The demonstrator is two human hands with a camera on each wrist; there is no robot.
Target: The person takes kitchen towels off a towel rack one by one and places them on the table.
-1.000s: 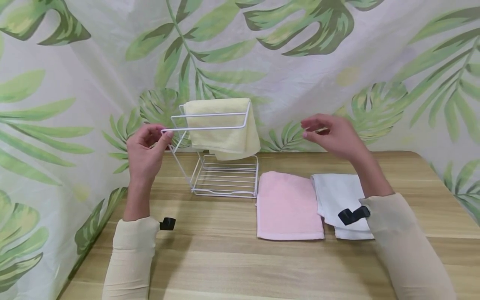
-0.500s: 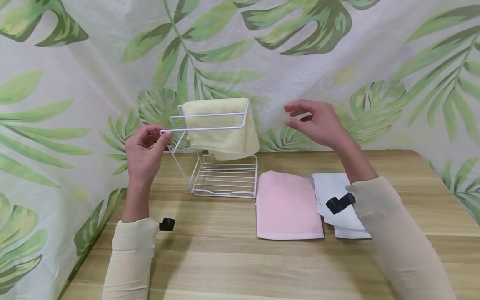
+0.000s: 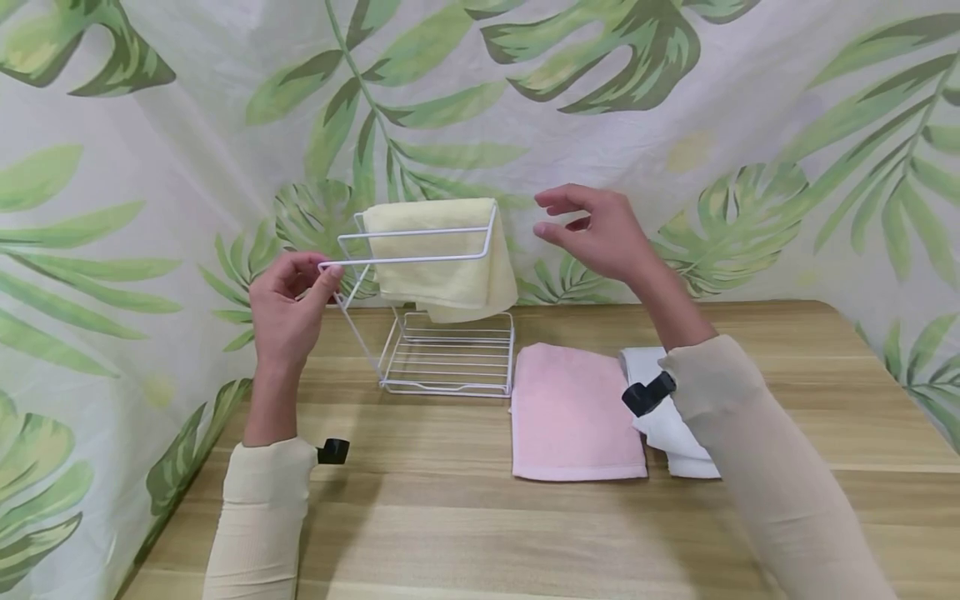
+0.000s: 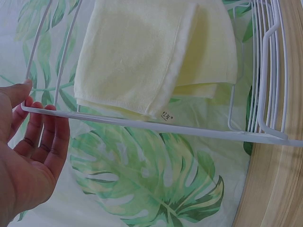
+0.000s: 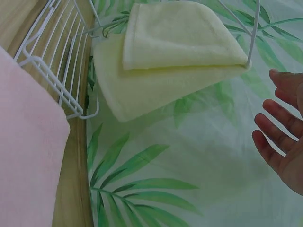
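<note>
A white wire rack [image 3: 446, 389] stands at the back of the table, left of centre. Over its rear top bar hangs a pale yellow towel [image 3: 431, 279], its two layers slightly askew in the right wrist view. My left hand [image 3: 288, 312] pinches the front left corner of the rack's top between thumb and fingers. To the right of the rack's top my right hand [image 3: 600, 233] is in the air, fingers relaxed and touching nothing. In the right wrist view a gap separates its fingertips [image 5: 274, 75] from the towel.
A folded pink towel [image 3: 577, 417] lies flat just right of the rack's base. Beside it is a folded white towel [image 3: 678, 446], partly covered by my right forearm. The wooden table [image 3: 450, 533] ends at a leaf-patterned cloth backdrop [image 3: 600, 150].
My right hand has moved left and a little up, closer to the rack and the yellow towel. The left hand keeps its hold on the rack, which stays in place.
</note>
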